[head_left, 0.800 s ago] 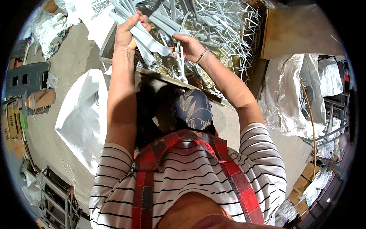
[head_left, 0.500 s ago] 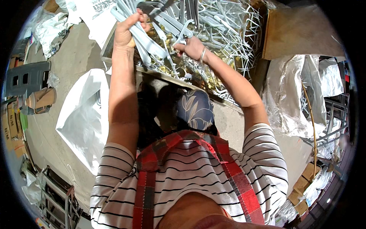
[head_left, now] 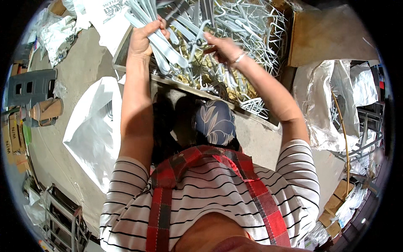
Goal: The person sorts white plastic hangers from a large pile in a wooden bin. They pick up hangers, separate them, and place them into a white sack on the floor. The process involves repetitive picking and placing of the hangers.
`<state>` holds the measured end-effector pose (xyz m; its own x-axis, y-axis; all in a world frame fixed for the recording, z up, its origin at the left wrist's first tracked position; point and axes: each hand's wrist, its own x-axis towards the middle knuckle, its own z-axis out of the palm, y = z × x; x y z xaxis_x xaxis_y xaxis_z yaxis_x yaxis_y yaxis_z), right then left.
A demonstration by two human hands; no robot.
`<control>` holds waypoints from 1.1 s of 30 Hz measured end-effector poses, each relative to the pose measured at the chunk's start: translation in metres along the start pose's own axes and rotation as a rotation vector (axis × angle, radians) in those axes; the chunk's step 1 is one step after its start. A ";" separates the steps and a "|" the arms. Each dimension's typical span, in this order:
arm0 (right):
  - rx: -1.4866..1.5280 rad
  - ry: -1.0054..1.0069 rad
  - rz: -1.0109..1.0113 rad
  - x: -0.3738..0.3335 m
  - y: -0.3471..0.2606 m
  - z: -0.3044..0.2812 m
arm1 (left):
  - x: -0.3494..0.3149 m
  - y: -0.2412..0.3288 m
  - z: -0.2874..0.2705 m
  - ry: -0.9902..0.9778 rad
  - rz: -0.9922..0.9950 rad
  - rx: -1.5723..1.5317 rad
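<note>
My left hand (head_left: 145,40) is closed around a bundle of long, flat, pale grey strips (head_left: 170,53), their rounded ends pointing down and toward me. Just right of the bundle is a pale piece with a curved hook end (head_left: 199,40). Beside that hook, my right hand (head_left: 224,48) is slightly blurred, with thumb and fingers apart and nothing plainly held. Both hands are over a wide, shallow bin (head_left: 168,82) holding a tangled heap of pale bent hooks (head_left: 243,29). Yellowish bits show among the pieces.
A white plastic sack (head_left: 94,130) lies on the floor at left. Brown board (head_left: 333,35) stands right of the bin, above crumpled whitish sacks (head_left: 319,105) and a thin stick (head_left: 342,138). A dark plastic stool (head_left: 35,87) and metal frames (head_left: 63,218) are farther left.
My right hand has moved back to the right, away from the hooked piece it was touching, and its fingers have spread. The left hand and its bundle have shifted slightly right.
</note>
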<state>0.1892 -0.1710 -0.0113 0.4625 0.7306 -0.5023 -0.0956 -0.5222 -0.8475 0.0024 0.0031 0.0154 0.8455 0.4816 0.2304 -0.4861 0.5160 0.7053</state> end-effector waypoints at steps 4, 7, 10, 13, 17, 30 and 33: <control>-0.284 0.168 -0.064 0.020 0.001 0.022 | 0.000 -0.006 0.006 -0.013 -0.030 -0.004; -0.806 -0.073 -0.162 0.000 -0.017 0.015 | -0.003 0.003 -0.012 -0.014 -0.087 -0.207; -1.359 -0.082 -0.238 -0.020 -0.041 0.005 | -0.005 -0.002 -0.016 0.003 -0.046 -0.345; -1.403 0.091 -0.604 -0.025 -0.039 -0.011 | 0.000 -0.005 -0.010 0.044 -0.013 -0.321; -0.409 -0.486 0.159 -0.045 -0.031 -0.022 | 0.006 -0.008 -0.011 0.329 0.029 0.030; -0.340 -0.337 -0.401 -0.032 -0.034 0.032 | 0.019 -0.038 0.007 0.599 0.151 -0.273; -0.138 -0.460 -0.248 -0.045 -0.046 0.031 | 0.017 -0.041 0.007 0.577 0.141 -0.310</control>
<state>0.1451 -0.1662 0.0446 0.0196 0.9404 -0.3394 0.0988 -0.3396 -0.9354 0.0379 -0.0146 -0.0046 0.5573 0.8166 -0.1501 -0.6973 0.5584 0.4493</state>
